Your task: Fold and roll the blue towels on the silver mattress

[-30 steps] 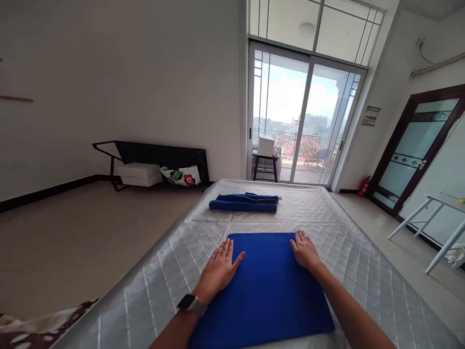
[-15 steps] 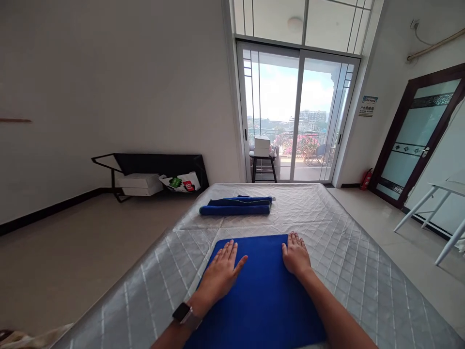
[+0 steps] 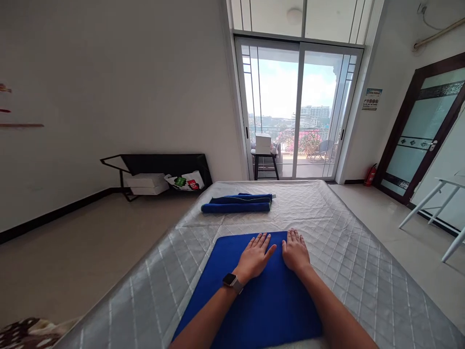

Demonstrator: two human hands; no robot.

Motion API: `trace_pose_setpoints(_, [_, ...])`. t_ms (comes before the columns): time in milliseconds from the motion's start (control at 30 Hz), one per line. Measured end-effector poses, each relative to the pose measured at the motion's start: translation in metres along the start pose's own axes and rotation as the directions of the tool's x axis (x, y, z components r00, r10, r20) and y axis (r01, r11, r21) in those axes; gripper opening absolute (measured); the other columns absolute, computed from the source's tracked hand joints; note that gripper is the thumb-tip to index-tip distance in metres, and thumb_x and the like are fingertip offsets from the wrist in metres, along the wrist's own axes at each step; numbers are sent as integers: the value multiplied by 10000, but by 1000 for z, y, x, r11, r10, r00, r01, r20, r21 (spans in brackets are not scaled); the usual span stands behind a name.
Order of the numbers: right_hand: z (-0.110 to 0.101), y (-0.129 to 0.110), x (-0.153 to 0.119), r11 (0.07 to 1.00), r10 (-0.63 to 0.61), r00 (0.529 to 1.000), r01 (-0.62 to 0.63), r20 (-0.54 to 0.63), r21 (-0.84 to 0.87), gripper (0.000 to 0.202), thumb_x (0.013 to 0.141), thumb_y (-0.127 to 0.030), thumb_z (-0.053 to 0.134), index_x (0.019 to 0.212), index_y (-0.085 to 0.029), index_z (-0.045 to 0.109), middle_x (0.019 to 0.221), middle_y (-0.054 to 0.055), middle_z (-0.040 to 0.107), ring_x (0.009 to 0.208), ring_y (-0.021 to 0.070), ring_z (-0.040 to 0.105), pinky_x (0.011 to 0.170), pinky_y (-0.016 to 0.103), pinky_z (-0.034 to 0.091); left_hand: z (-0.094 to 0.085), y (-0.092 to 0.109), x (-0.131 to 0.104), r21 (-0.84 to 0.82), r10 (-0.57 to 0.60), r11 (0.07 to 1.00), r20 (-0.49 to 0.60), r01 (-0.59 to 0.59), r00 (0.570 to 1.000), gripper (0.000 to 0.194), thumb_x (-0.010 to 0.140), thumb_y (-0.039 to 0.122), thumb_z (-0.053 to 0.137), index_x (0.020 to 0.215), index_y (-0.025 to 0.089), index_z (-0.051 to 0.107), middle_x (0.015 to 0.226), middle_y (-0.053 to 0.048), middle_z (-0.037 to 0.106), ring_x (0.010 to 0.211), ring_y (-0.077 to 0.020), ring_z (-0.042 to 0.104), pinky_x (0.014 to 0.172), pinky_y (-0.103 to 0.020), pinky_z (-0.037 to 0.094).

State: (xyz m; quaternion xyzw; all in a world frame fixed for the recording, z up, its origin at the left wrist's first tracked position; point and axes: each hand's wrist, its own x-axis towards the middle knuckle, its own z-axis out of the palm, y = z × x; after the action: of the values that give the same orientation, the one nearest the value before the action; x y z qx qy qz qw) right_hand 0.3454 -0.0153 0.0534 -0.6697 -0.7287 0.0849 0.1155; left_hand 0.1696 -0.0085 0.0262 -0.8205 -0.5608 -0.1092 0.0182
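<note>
A blue cloth [image 3: 269,305] lies flat and smooth on the quilted silver-grey mattress [image 3: 345,257]. Palm down near the cloth's far edge rests my left hand [image 3: 253,258], its fingers stretched out and its thumb apart; a watch [image 3: 230,280] is on that wrist. My right hand [image 3: 296,251] lies flat on the far right corner of the cloth, fingers extended. Neither hand grips anything. Beyond them, a folded blue cloth bundle [image 3: 237,204] sits on the mattress. Forearms cover part of the flat cloth.
Sliding glass doors [image 3: 300,106] stand past the mattress, with a dark stool [image 3: 266,165] before them. On the left, a black rack [image 3: 163,165] holds white boxes [image 3: 145,184]. A white table [image 3: 452,182] and a fire extinguisher [image 3: 370,175] are at right.
My left hand has slid to the right across the blue cloth, from its left side to near my right hand. The right hand stays at the far right corner.
</note>
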Motion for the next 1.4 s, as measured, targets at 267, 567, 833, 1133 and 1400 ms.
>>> trace_pose_setpoints(267, [-11, -4, -3, 1000, 21, 999, -20, 47, -11, 626, 1003, -340, 224, 1541, -21, 256, 1617, 139, 227, 1516, 202, 145, 1213, 365, 102, -6, -123, -44, 55, -265, 963, 27, 263, 964, 747, 993, 591, 160, 1503, 86, 365, 1577, -165, 359, 1476, -269, 299, 1201, -460, 263])
trace_pose_setpoints(567, [-13, -3, -1, 997, 45, 997, -40, 64, -69, 622, 1006, -353, 214, 1552, -56, 247, 1623, 113, 210, 1518, 184, 130, 1211, 351, 102, -10, -106, -39, 6, -297, 955, -23, 297, 955, 805, 965, 630, 175, 1486, 55, 394, 1568, -178, 370, 1473, -304, 301, 1202, -484, 258])
trace_pose_setpoints(833, [-27, -7, -19, 994, 64, 989, -50, 132, -102, 648, 1010, -380, 187, 1558, -35, 192, 1634, 116, 161, 1522, 189, 90, 1217, 362, 102, -15, -102, -37, -22, -324, 946, 8, 324, 946, 793, 960, 617, 181, 1500, 67, 368, 1584, -162, 339, 1489, -300, 257, 1208, -472, 227])
trace_pose_setpoints(1133, [-22, -7, -45, 999, 35, 992, -31, 119, -38, 665, 1003, -399, 196, 1556, -31, 200, 1634, 114, 152, 1522, 189, 92, 1220, 361, 95, -7, -119, -39, 27, -249, 968, -13, 249, 968, 722, 982, 547, 188, 1490, 74, 386, 1571, -165, 371, 1482, -290, 282, 1203, -485, 241])
trace_pose_setpoints(1400, [-15, -5, -44, 1000, 15, 996, -16, 86, 4, 659, 1002, -402, 202, 1555, -43, 226, 1624, 126, 191, 1517, 205, 133, 1218, 379, 123, -29, -37, -34, -58, -59, 997, -206, 48, 977, 573, 1003, 539, 259, 1339, 209, 586, 1457, -99, 556, 1373, -259, 472, 1164, -461, 358])
